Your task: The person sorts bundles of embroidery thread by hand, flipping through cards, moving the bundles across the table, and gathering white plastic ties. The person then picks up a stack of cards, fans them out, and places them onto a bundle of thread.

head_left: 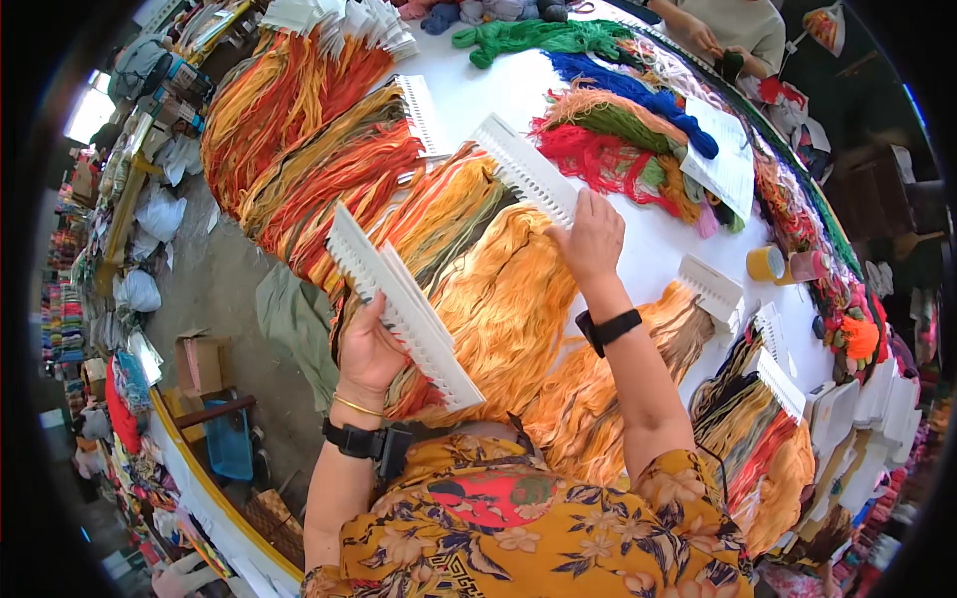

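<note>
Head view: left hand (367, 351) grips a white slotted card (404, 304), tilted, w/ orange-red yarn hanging off it over the white counter (658, 249). Right hand (592, 237) lies flat, fingers spread, on orange yarn bundle (508, 299) beside 2nd white card (525, 167). Yellow tape roll (766, 263) near right.

Orange and golden-yellow yarn hanks (503, 299) cover the white counter (658, 249). The notched cards (404, 304) are white. Toward the far edge lie green (538, 38), blue (638, 95) and red (588, 154) skeins. The sleeve (558, 528) is mustard with a floral print.
</note>
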### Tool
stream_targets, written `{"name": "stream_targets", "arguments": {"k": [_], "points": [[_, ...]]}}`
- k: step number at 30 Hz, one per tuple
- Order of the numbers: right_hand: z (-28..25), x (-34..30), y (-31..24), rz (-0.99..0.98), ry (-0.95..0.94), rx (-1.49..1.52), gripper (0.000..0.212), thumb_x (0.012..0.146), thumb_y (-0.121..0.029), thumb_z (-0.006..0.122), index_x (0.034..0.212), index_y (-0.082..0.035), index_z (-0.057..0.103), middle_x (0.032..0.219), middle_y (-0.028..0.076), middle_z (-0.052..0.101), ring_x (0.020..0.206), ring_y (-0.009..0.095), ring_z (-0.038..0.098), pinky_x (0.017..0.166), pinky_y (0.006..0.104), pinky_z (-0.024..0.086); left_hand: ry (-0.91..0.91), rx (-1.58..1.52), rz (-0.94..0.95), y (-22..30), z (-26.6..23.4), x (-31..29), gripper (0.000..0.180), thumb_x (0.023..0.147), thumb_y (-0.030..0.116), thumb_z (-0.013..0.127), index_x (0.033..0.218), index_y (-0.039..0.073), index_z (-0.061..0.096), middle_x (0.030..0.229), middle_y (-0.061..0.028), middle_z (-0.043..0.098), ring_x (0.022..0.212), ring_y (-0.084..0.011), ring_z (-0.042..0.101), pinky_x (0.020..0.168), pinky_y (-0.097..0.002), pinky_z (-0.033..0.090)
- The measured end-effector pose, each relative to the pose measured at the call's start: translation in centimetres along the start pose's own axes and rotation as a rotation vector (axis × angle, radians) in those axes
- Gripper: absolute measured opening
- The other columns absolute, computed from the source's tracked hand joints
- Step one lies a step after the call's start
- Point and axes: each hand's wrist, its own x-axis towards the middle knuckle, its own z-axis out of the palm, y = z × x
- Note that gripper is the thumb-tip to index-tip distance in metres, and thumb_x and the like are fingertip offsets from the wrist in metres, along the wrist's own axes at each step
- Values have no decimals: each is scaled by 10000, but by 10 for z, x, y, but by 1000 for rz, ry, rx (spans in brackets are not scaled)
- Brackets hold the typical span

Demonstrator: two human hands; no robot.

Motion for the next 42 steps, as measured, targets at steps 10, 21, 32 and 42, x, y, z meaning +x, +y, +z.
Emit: {"name": "stream_targets", "arguments": {"k": [10,21,32,42], "points": [[-77,-66,-81,150,-372,945,125,873,-173,587,858,-51,608,722,150,596,634,309,599,558,374,459,-63,126,-48,-13,3,31,352,972,192,447,1303,70,449,1285,-90,532,1207,-275,483,1036,-488,340],[27,23,1,60,-182,55,569,709,-413,733,1067,3,584,1193,170,537,1136,338,471,896,461,407,-40,144,14,-10,-5,18,344,965,124,443,1306,82,436,1281,-55,536,1201,-237,492,1033,-468,359],[9,15,-22,51,-155,-56,598,755,-331,705,1219,-28,479,1115,126,565,1039,290,542,847,408,430,-50,116,41,-10,-8,9,335,956,109,462,1289,79,447,1271,-48,544,1181,-226,507,1022,-446,375],[-65,-40,-85,200,-397,869,150,870,-126,576,911,3,641,703,101,629,624,212,596,562,328,451,-54,90,73,-9,-3,9,332,941,65,493,1270,79,451,1230,-45,555,1136,-197,532,969,-389,437]]}}
